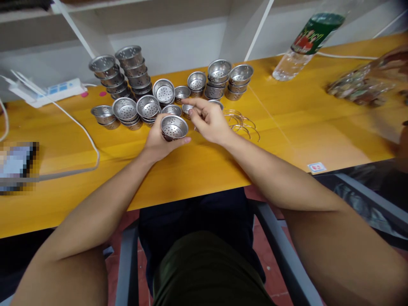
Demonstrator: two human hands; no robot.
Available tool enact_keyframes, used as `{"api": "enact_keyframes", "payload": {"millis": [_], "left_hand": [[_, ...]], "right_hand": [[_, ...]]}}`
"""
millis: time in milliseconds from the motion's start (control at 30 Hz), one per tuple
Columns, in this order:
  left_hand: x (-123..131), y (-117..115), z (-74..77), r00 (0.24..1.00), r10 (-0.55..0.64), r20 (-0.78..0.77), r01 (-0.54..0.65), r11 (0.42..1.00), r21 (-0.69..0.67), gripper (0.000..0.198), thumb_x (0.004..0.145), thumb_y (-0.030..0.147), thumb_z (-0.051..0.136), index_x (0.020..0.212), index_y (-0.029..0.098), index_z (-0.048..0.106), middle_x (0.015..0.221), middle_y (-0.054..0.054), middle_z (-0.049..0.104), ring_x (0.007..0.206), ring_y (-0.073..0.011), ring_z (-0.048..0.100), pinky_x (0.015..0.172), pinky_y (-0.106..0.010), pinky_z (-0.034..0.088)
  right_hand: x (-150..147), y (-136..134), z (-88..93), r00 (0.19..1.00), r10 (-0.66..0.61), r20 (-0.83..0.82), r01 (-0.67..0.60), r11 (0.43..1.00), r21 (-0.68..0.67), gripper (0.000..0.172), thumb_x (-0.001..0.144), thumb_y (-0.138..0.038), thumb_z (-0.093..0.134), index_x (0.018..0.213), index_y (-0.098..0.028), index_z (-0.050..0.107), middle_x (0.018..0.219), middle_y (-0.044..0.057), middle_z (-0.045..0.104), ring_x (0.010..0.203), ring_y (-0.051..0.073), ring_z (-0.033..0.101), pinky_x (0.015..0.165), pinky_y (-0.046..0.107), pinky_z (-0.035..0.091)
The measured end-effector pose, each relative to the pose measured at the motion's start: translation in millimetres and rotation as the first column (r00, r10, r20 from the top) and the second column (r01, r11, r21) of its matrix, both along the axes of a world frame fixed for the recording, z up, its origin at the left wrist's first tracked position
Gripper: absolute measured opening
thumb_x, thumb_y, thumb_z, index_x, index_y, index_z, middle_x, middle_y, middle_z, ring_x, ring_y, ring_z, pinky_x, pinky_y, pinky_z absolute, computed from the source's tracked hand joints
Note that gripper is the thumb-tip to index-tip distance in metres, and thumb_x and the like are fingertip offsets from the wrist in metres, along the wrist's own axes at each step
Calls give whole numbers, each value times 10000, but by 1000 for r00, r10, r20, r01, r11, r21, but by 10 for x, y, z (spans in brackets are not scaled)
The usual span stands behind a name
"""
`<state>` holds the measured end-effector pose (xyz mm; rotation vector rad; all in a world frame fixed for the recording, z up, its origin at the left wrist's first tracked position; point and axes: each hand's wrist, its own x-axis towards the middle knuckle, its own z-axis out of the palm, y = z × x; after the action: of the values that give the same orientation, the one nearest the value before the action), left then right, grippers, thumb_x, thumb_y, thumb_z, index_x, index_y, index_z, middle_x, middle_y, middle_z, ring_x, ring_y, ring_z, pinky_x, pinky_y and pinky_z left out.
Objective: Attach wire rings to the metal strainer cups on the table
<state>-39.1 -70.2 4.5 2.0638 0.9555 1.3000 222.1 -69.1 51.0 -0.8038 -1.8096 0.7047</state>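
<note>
My left hand (157, 140) is wrapped around a perforated metal strainer cup (174, 126), its open mouth facing up and toward me. My right hand (208, 121) is just to the right of that cup, index finger pointing left and thumb curled in close to it. Whatever its fingers pinch is too small to make out. Beyond both hands stand more strainer cups (148, 107), some single and some nested in stacks. Several thin curved wire handles (244, 121) lie on the table beside my right wrist.
Tall cup stacks (130, 68) stand at the back left. A white power strip (54, 91) and its cable lie left, near a blurred phone (15, 165). A water bottle (296, 51) leans at back right. Another person's hand (393, 59) is by a clear plastic bag (360, 87).
</note>
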Motion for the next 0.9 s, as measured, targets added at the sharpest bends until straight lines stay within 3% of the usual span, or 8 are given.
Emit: {"api": "enact_keyframes", "payload": {"millis": [67, 200, 400, 567, 733, 900], "left_hand": [[-4, 9, -12, 1000, 1, -1, -1, 1000, -8, 1168, 839, 984, 1120, 1642, 314, 601, 1407, -95, 795, 1331, -384, 870, 1207, -578, 741], [6, 0, -14, 998, -48, 28, 48, 999, -5, 1079, 970, 1018, 985, 1664, 307, 564, 1457, -117, 794, 1280, -349, 872, 1126, -521, 757], [16, -56, 37, 995, -95, -4, 95, 995, -39, 1036, 1000, 977, 974, 1660, 308, 541, 1492, -119, 805, 1321, -341, 868, 1135, -491, 750], [34, -80, 86, 995, -102, 21, 104, 991, -83, 1080, 939, 962, 1034, 1655, 312, 554, 1483, -118, 815, 1360, -355, 869, 1166, -494, 747], [51, -128, 149, 993, -117, 21, 118, 992, -55, 1192, 815, 980, 1125, 1644, 306, 599, 1537, -135, 814, 1395, -388, 878, 1189, -520, 757], [82, -190, 159, 1000, -10, 18, 11, 999, -45, 1127, 793, 939, 1165, 1571, 292, 667, 1435, -102, 856, 1303, -362, 888, 1123, -498, 756]], "right_hand": [[36, -23, 42, 999, 37, 8, -37, 999, 1, 521, 1334, -660, 657, 1632, -258, 800, 976, 29, 721, 863, 251, 751, 819, 425, 721], [51, -82, 101, 995, 79, 54, -79, 997, 6, 537, 1329, -695, 657, 1475, -224, 871, 1118, 108, 854, 1129, 319, 847, 1006, 498, 776], [-5, -63, 48, 995, 74, 63, -75, 997, 8, 509, 1331, -644, 633, 1428, -205, 871, 1325, 154, 923, 1163, 313, 854, 1118, 515, 766], [-38, -71, 32, 999, 34, 37, -34, 999, 6, 409, 1307, -586, 695, 1417, -228, 860, 1225, 124, 897, 1043, 294, 791, 1020, 478, 741], [-136, -195, 40, 998, -59, 33, 59, 998, 3, 257, 1290, -449, 717, 1402, -262, 853, 930, 27, 706, 808, 253, 610, 845, 427, 656], [-241, -278, 56, 998, -63, 9, 63, 998, -10, 207, 1253, -397, 741, 1344, -249, 853, 848, -2, 629, 791, 238, 601, 836, 403, 632]]}}
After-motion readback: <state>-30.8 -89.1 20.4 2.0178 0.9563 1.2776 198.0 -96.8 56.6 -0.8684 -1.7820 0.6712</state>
